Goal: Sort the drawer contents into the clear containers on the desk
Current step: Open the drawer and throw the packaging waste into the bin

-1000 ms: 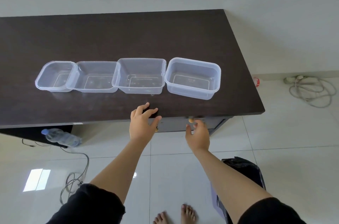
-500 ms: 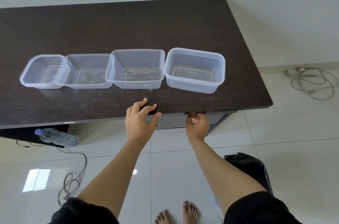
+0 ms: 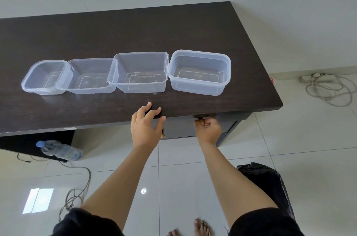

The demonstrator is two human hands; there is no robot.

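Dark desk (image 3: 116, 38) — left hand (image 3: 145, 126) splayed, right hand (image 3: 208, 129) curled

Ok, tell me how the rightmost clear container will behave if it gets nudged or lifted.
The rightmost clear container is thin see-through plastic and empty, so it is probably very light and would slide on the smooth dark desk at a slight push. Its walls likely flex if squeezed. Low and wide, it seems unlikely to tip.

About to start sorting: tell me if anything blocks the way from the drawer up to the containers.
Nothing visible does. The desk strip before the four empty containers is bare. The left hand rests on the edge; the right hand grips the drawer, which looks shut.
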